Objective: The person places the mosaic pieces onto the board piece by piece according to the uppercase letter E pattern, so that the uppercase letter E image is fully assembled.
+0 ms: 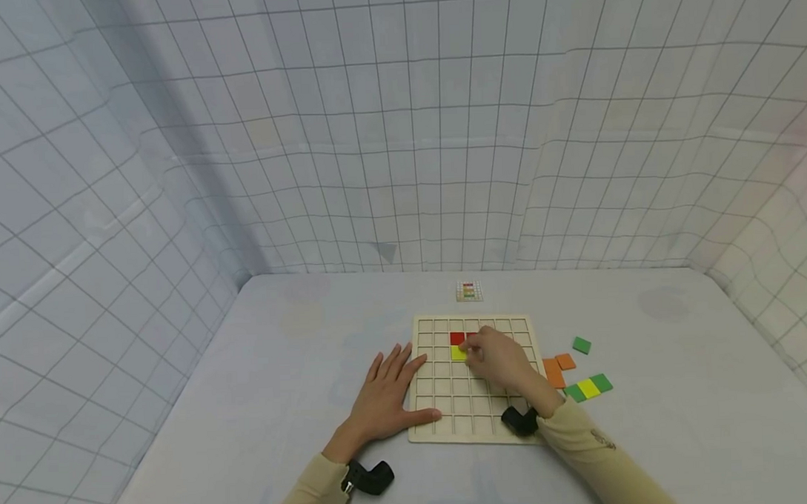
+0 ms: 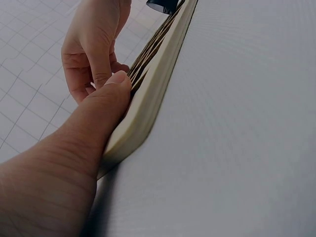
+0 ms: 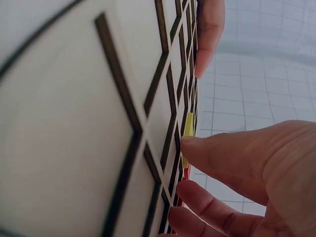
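Observation:
A pale board (image 1: 442,408) with a grid of raised lines lies on the table. My left hand (image 1: 385,401) is spread flat at its left side, with the thumb over the board's lower left edge and the fingertips by its left rim. My right hand (image 1: 501,358) reaches over the upper middle cells. Its thumb and curled fingers pinch at a yellow square tile (image 3: 188,124) at board level; the fingers partly cover it. Red tiles (image 1: 457,338) sit side by side in the row above the yellow, the right one partly behind the hand.
Right of the board lie orange tiles (image 1: 553,373), a lone green tile (image 1: 582,345) and a row of green and yellow tiles (image 1: 588,388). A small card with a coloured grid pattern (image 1: 469,291) lies behind the board. Grid-patterned white curtains (image 1: 401,170) surround the table.

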{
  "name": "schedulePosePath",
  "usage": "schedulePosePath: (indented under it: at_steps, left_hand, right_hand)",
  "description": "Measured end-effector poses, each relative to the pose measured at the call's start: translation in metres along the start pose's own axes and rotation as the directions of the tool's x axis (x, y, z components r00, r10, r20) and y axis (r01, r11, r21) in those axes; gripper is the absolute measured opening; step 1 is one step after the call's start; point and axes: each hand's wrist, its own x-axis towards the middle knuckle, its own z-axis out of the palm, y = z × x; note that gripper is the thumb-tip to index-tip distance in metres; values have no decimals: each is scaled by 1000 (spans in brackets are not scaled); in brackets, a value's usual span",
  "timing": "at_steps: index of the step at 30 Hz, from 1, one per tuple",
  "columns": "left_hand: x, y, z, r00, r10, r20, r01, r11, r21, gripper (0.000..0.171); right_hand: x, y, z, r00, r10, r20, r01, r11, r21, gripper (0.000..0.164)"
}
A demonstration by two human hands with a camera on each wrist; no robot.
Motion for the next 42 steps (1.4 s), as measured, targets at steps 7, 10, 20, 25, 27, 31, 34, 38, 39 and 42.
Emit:
schedulePosePath:
  at_steps: [7,10,20,25,27,31,34,38,39,42]
  left_hand:
    - [0,0,-1,1000,5,-4,-5,1000,-7,95]
    - [0,0,-1,1000,6,-3,-6,1000,-5,96]
    - [0,0,0,1000,-5,7,5,1000,-3,96]
    - [1,-1,2,1000,-5,7,5,1000,1,96]
    - [1,-1,2,1000,-4,3,4,1000,4,96]
    - [1,-1,2,1000,-4,3,4,1000,5,96]
    - [1,-1,2,1000,-7,6,7,1000,-1,96]
    - [1,-1,2,1000,-8,1,8,1000,-2,96]
    - [1,-1,2,1000,-4,-4,4,1000,-1,96]
    - [1,-1,2,1000,9,-19,-9,1000,1,96]
  right_hand:
    - [-6,1,1,999,-19,35,21,998,-60,26]
    - [-10,0,0,998,-37,47,40,996,-84,29]
    - [-29,2,-1,989,-129,71,136,986,-96,34]
    - [-38,4,-3,966,-252,64,258,960,-112,32]
    - [-41,4,-5,957,-278,80,286,951,-119,33]
    - [-48,5,-8,952,-278,128,291,953,-91,38]
    - [-54,6,-11,951,-267,159,279,959,-59,40]
    - [-61,9,-12,949,-259,181,271,961,-46,36]
    - [-63,11,-13,948,-259,183,271,962,-43,34]
    - [-67,15,-14,950,-259,173,265,964,-10,28]
